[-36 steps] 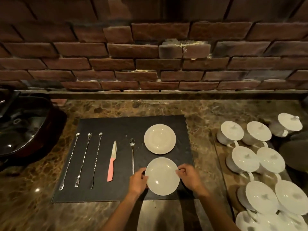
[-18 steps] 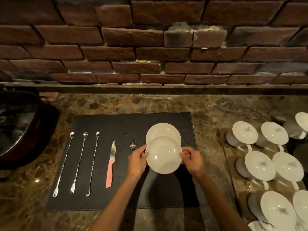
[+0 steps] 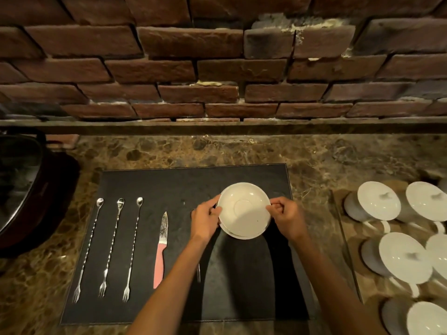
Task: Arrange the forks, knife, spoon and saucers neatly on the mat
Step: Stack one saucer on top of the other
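Note:
A black mat (image 3: 169, 180) lies on the marble counter. Three long twisted forks (image 3: 110, 247) lie side by side at its left, tines toward me. A pink-handled knife (image 3: 161, 250) lies to their right. The spoon (image 3: 198, 273) is mostly hidden under my left forearm. A white saucer (image 3: 244, 209) is held by its rim between my left hand (image 3: 205, 220) and my right hand (image 3: 287, 218), directly over the second saucer (image 3: 232, 234), of which only a sliver of rim shows.
A brick wall with a low ledge (image 3: 217, 124) runs behind the counter. A dark glossy appliance (image 3: 21, 189) stands at the left. Several white lidded cups (image 3: 377, 201) sit on a tray at the right.
Both hands lifted the near saucer off the mat and carried it away from me, onto the far saucer. The cutlery has not moved.

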{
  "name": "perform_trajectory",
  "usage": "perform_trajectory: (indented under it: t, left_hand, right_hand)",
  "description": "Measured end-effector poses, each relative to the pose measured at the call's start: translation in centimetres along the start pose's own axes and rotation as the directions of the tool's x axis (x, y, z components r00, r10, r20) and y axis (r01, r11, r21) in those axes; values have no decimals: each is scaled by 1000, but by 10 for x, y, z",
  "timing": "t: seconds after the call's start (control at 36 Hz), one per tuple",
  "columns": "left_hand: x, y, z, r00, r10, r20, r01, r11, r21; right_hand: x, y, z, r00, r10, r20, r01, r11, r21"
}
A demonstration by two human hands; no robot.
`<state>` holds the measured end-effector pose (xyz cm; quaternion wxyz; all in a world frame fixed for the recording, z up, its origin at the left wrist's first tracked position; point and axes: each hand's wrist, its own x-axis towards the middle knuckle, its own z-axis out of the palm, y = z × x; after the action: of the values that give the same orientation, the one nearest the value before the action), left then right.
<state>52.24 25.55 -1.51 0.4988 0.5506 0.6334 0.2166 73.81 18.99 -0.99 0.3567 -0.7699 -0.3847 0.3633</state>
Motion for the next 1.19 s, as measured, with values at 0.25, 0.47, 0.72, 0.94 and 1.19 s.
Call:
perform_trajectory:
  t: [0.25, 0.47, 0.72, 0.94, 1.19]
  left_hand:
    - [-4, -7, -1, 995, 71, -64, -64, 992, 106]
    - [0, 1, -4, 999, -15, 31, 9, 986, 166]
    - [-40, -2, -11, 993, -51, 103, 52, 999, -4]
    - [-89, -25, -6, 993, -71, 95, 67, 997, 38]
    - [-88, -31, -3, 992, -96, 80, 89, 993, 79]
  right_hand:
    - [5, 3, 0, 998, 61, 22, -62, 998, 23]
    - [5, 10, -1, 989, 110, 100, -119, 989, 89]
    - [-27, 16, 2, 978, 195, 69, -202, 973, 112]
    - [-86, 36, -7, 989, 126, 77, -135, 982, 132]
    - [-94, 33, -5, 989, 137, 65, -145, 979, 142]
